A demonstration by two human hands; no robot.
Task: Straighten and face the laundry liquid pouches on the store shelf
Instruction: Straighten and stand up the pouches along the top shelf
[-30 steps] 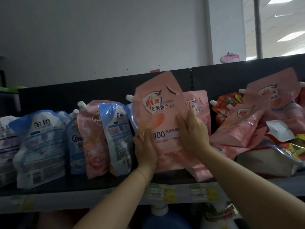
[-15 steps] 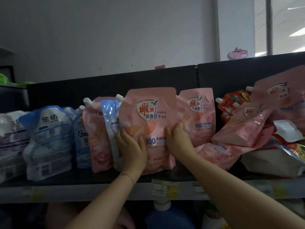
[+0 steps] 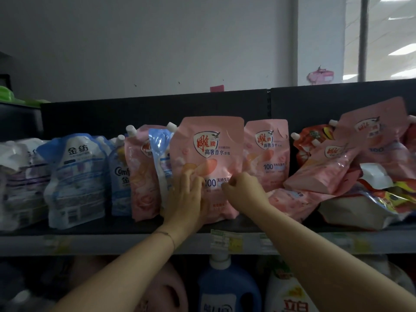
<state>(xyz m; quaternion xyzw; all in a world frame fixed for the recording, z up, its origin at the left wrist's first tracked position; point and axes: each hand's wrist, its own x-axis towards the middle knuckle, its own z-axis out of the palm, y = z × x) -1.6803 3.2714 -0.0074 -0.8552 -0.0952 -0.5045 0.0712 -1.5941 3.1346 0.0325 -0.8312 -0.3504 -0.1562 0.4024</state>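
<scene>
Head view looks up at a dark store shelf (image 3: 112, 244) lined with laundry liquid pouches. At the middle of the frame the front pink pouch (image 3: 209, 154) stands upright on the shelf, printed face outward, with a white spout cap at its 10 o'clock corner. The left hand (image 3: 186, 199) lies on its 7 o'clock area, fingers straight and spread flat against the film. The right hand (image 3: 244, 190) sits at its 4 o'clock edge with the fingers curled in tight. I cannot tell whether they pinch the film or only press knuckles against it.

At 3 o'clock from the front pink pouch, just beside and slightly behind it, a second pink pouch (image 3: 267, 154) stands upright, face out. Farther toward 3 o'clock a heap of pink pouches (image 3: 326, 167) lies toppled, tilted over one another, with an orange-red pouch (image 3: 308, 140) behind them.

At 9 o'clock, touching the front pink pouch, is a narrow blue pouch (image 3: 161, 154). Beyond it stand a rose-printed pouch (image 3: 140, 176) and a blue-and-white pouch (image 3: 76, 176).

At 6 o'clock, price labels (image 3: 225, 242) sit on the shelf's front rail, and a blue bottle (image 3: 227, 289) stands on the level below.
</scene>
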